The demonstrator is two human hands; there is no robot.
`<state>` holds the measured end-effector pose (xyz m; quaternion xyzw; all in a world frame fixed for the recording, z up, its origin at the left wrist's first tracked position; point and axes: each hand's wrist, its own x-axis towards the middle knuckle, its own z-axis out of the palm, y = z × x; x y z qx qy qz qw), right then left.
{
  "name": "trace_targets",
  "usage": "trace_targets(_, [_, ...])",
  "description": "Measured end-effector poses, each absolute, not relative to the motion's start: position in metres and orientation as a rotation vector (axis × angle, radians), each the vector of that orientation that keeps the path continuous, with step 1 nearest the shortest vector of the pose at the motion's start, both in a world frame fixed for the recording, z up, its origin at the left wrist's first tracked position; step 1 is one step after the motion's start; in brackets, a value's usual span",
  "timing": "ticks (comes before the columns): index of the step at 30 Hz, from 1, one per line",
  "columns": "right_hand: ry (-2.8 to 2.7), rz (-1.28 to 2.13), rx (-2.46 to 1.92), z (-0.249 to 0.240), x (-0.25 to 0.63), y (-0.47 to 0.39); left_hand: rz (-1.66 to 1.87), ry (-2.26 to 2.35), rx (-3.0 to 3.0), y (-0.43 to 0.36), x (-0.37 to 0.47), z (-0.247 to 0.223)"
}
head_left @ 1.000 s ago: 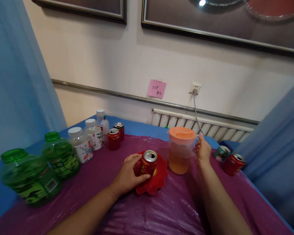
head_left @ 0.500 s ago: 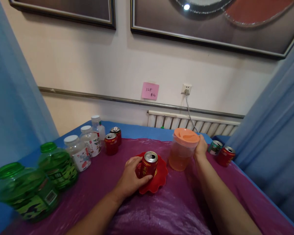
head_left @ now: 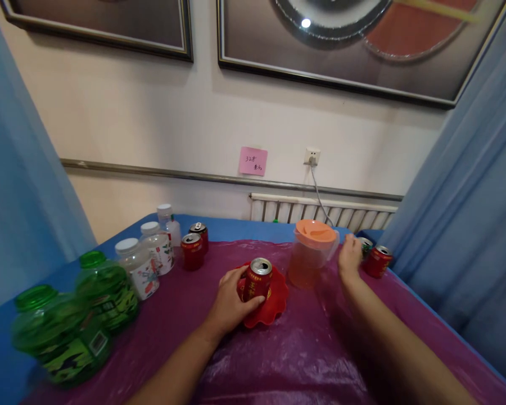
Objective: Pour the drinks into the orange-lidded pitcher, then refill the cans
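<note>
A red drink can point(head_left: 258, 284) with an opened top stands upright on a red scalloped dish point(head_left: 274, 306). My left hand point(head_left: 233, 298) is wrapped round the can from the left, thumb across its front. To the right stands a clear pitcher point(head_left: 307, 264) with an orange lid and amber liquid inside. Just beside the pitcher's handle is my right hand point(head_left: 349, 257), apart from it, with loosely bent fingers and nothing visible in them. Behind that hand, a green can point(head_left: 366, 246) is partly hidden next to another red can point(head_left: 378, 262).
Two green plastic jars point(head_left: 63, 337) stand at the left, with several white-capped clear bottles point(head_left: 138, 270) behind them. Two more red cans point(head_left: 192, 253) are near the back. A purple plastic sheet point(head_left: 278, 365) covers the blue table. Blue curtains point(head_left: 468, 214) hang at both sides.
My right hand has let go of the pitcher's handle and moved slightly right of it. The pitcher now stands on its own. My left hand keeps its hold on the can.
</note>
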<state>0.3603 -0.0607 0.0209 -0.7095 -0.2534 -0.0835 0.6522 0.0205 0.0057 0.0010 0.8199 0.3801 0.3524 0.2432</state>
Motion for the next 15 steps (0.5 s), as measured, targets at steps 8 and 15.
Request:
trace_targets(8, [-1.036, 0.059, -1.315, 0.002, 0.225, -0.109, 1.027, 0.922, 2.239, 0.000, 0.022, 0.003])
trace_targets(15, [-1.135, 0.503, -1.289, -0.009, 0.176, -0.097, 1.032, 0.809, 2.257, 0.002, 0.022, -0.001])
